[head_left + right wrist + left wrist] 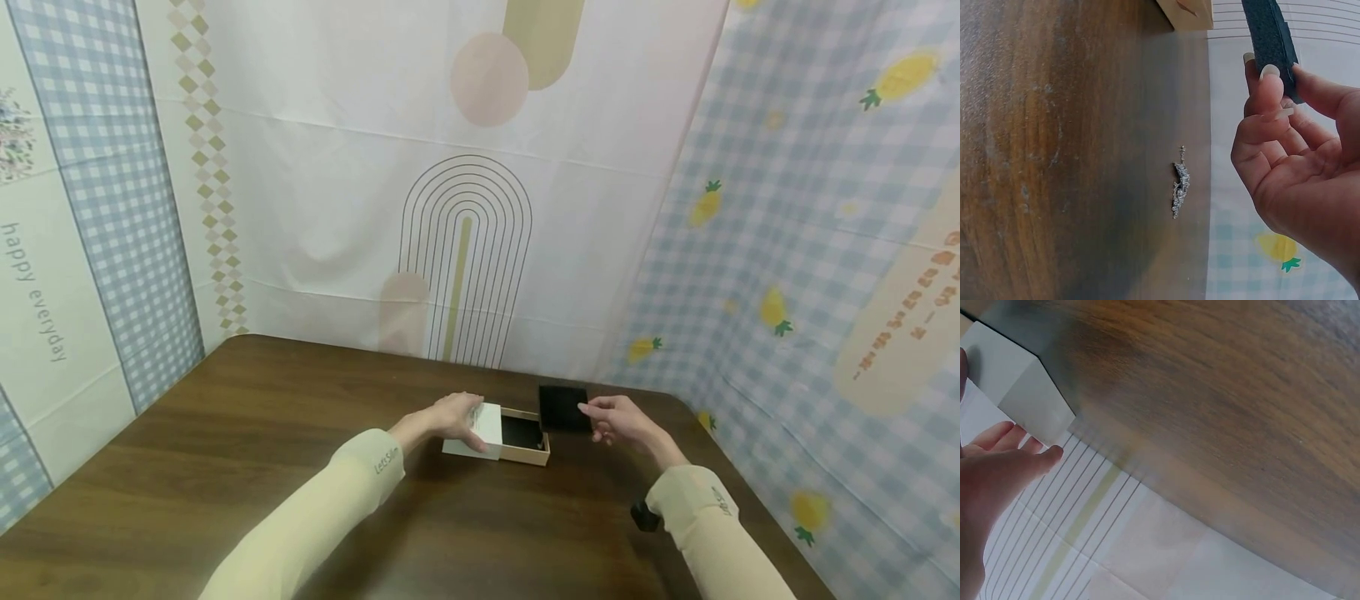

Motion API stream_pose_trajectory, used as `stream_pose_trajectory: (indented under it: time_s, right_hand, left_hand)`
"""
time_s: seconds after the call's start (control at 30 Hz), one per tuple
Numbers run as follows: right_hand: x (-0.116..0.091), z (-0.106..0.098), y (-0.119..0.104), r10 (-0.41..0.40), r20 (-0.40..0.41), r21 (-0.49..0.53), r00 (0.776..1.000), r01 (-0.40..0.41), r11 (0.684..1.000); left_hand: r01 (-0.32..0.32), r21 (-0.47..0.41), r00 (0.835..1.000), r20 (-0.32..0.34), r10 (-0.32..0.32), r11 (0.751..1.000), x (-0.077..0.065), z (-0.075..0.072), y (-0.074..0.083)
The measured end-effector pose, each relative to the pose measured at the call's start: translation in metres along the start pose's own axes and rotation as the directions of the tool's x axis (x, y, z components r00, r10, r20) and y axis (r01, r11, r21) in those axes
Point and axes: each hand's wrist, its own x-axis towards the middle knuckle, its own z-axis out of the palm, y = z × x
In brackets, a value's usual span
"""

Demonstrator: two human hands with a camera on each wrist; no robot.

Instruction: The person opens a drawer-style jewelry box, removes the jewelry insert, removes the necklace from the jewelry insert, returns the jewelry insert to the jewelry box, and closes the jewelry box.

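Observation:
A white box sleeve (491,427) lies on the table with a brown cardboard drawer (525,457) pulled partly out to the right. Black lining (521,432) shows inside the drawer. My left hand (452,415) grips the sleeve from its left end, the thumb on the near side. In the left wrist view, fingers and thumb hold the white sleeve (1019,378) by its edge. Above and right of the drawer, my right hand (618,421) pinches a thin black foam pad (561,408). The right wrist view shows this pad (1267,37) edge-on between thumb and fingers.
A silvery chain-like piece (1180,187) lies on the wooden table (480,533) near the back edge, below the right hand. Patterned cloths hang behind (330,208) and at the right side (795,208) of the table.

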Motion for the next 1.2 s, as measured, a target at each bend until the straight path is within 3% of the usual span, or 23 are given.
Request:
stream_pose_trajectory:
  time_s: [0.7,1.2]
  right_hand:
    - [-0.0016,0.0075,-0.0002,-0.004,0.006,-0.050,1.000,0.004,0.999]
    - [0.0018,0.0080,-0.0041,0.006,0.015,-0.074,1.000,-0.005,0.997]
  left_hand:
    - [0.023,-0.023,0.999,0.031,-0.022,0.999,-0.0003,0.0010,-0.0001]
    - [0.025,0.007,1.000,0.019,-0.025,1.000,-0.0009,-0.0001,0.0018]
